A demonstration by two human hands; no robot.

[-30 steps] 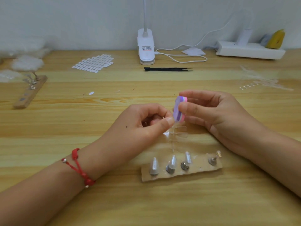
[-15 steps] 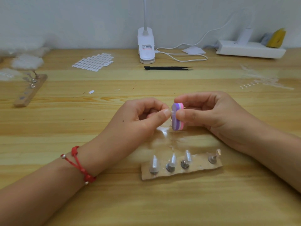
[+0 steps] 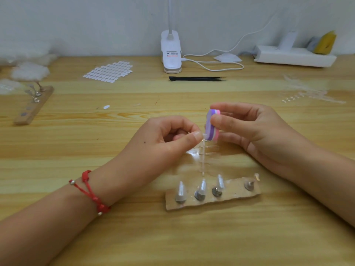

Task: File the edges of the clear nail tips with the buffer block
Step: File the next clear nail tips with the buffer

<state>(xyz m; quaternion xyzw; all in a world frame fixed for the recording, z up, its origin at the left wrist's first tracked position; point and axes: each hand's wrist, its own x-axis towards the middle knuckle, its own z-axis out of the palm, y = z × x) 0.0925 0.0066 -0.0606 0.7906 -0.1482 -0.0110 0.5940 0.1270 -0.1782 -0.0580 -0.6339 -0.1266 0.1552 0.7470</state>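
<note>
Right hand (image 3: 249, 129) presses buffer block (image 3: 211, 127) against left hand's (image 3: 165, 143) clear tip (image 3: 204, 135).

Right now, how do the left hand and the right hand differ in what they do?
The left hand pinches a clear nail tip; the right hand grips the buffer block. The left wrist wears a red cord bracelet; the right wrist is bare. Both work close together over the table.
</note>
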